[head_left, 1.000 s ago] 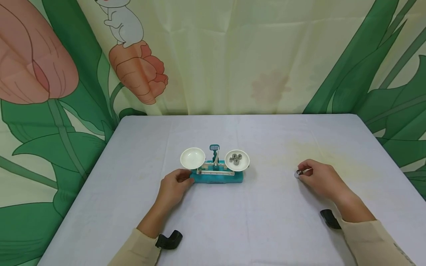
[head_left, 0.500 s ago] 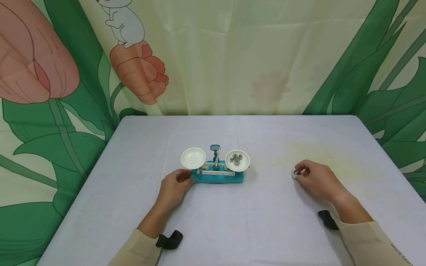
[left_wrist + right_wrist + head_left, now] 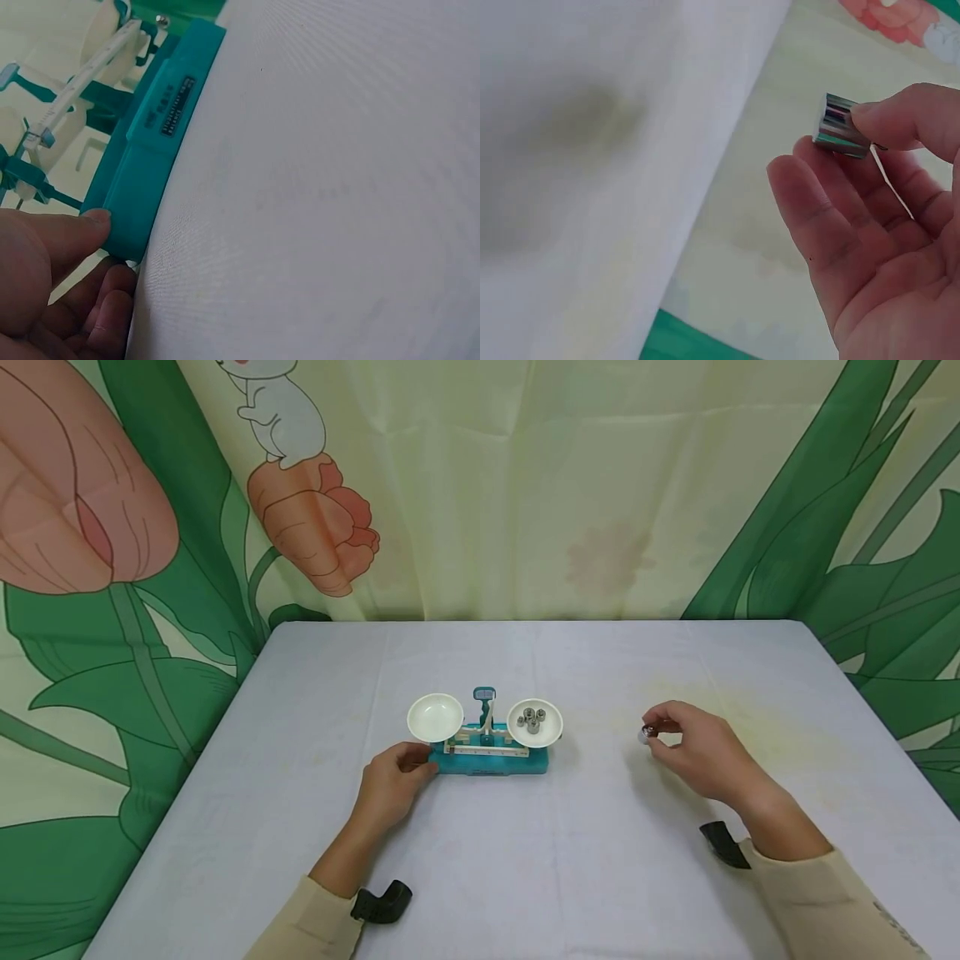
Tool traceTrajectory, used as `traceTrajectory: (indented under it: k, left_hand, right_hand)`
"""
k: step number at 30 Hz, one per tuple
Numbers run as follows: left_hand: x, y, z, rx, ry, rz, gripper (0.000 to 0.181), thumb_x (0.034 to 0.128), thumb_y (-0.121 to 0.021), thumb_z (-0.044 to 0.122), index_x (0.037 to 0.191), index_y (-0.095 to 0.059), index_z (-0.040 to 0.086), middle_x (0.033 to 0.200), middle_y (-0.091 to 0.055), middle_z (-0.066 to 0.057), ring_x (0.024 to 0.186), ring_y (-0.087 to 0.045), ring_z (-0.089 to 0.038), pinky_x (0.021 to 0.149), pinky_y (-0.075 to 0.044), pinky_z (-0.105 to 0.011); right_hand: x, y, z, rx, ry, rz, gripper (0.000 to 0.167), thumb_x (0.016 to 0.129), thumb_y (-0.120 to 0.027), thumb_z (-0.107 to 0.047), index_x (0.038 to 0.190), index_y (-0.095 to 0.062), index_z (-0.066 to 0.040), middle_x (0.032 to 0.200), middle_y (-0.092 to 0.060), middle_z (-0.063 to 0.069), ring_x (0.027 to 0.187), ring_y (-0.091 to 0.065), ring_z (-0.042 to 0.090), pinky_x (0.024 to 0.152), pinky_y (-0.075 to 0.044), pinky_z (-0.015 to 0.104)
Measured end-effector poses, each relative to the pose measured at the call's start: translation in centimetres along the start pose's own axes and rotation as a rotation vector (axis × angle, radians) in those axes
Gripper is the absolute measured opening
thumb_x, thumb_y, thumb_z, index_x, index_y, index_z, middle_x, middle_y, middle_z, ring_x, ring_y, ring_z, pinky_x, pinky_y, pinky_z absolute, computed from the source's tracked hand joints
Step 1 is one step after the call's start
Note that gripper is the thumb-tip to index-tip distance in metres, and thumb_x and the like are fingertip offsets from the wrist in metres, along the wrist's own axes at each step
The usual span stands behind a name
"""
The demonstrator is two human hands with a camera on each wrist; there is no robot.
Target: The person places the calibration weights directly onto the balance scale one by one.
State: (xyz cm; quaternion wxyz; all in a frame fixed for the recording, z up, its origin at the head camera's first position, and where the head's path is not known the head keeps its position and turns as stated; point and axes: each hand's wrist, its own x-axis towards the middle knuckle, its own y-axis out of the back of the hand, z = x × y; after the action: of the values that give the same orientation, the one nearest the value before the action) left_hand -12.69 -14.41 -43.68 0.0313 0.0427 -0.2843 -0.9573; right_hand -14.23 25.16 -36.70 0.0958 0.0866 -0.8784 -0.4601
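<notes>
A small toy balance scale (image 3: 487, 762) with a teal base stands on the table. Its left white pan (image 3: 435, 717) is bare, while the right pan (image 3: 553, 732) bears several small metal weights (image 3: 532, 725). My left hand (image 3: 392, 783) grips the left end of the base; in the left wrist view the thumb (image 3: 94, 225) lies on the teal edge and the other fingers curl below it. My right hand (image 3: 705, 752), raised off the cloth right of the scale, pinches a shiny metal cylinder weight (image 3: 840, 124) between thumb and fingers.
A white cloth (image 3: 570, 877) covers the table. Behind it hangs a printed curtain (image 3: 525, 485) with tulips, leaves and a rabbit on a carrot. Black camera mounts are on both wrists, over beige sleeves (image 3: 832, 902).
My right hand has lifted the metal weight off the table and moved it left, toward the scale. The left hand and the scale stay where they were.
</notes>
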Motion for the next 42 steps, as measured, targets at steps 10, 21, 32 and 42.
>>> traceTrajectory:
  k: [10, 21, 32, 42]
  left_hand:
    - [0.0, -0.1, 0.0, -0.009, -0.004, -0.002, 0.029, 0.092, -0.072, 0.014, 0.118, -0.069, 0.002, 0.112, -0.07, -0.01, 0.104, -0.065, -0.026, 0.089, -0.054, -0.043]
    - [0.1, -0.2, -0.1, 0.002, 0.002, 0.003, 0.028, 0.0919, -0.072, 0.014, 0.117, -0.069, 0.003, 0.11, -0.07, -0.009, 0.101, -0.065, -0.025, 0.087, -0.055, -0.041]
    - [0.1, -0.2, -0.1, -0.006, -0.004, 0.007, 0.028, 0.0922, -0.072, 0.014, 0.117, -0.069, 0.002, 0.11, -0.071, -0.01, 0.101, -0.066, -0.025, 0.086, -0.055, -0.042]
    - [0.2, -0.2, -0.3, -0.002, -0.019, 0.004, 0.028, 0.0925, -0.072, 0.015, 0.118, -0.07, 0.003, 0.11, -0.071, -0.009, 0.102, -0.066, -0.025, 0.087, -0.054, -0.042]
  right_hand:
    - [1.3, -0.4, -3.4, 0.07, 0.149, 0.082, 0.019, 0.089, -0.064, 0.002, 0.108, -0.064, -0.001, 0.105, -0.066, 0.008, 0.097, -0.064, 0.027, 0.082, -0.056, 0.043]
    - [3.3, -1.2, -7.9, 0.05, 0.249, 0.077, 0.017, 0.089, -0.069, -0.002, 0.105, -0.067, -0.004, 0.101, -0.068, 0.005, 0.096, -0.062, 0.025, 0.089, -0.051, 0.048]
    - [5.7, -1.5, -13.0, 0.074, 0.393, 0.039, 0.017, 0.091, -0.069, -0.006, 0.108, -0.067, -0.004, 0.107, -0.068, 0.005, 0.103, -0.061, 0.025, 0.089, -0.051, 0.045]
    - [8.5, -3.7, -17.2, 0.109, 0.525, -0.072, 0.015, 0.092, -0.068, -0.008, 0.107, -0.066, -0.005, 0.106, -0.068, 0.003, 0.104, -0.062, 0.022, 0.091, -0.051, 0.037]
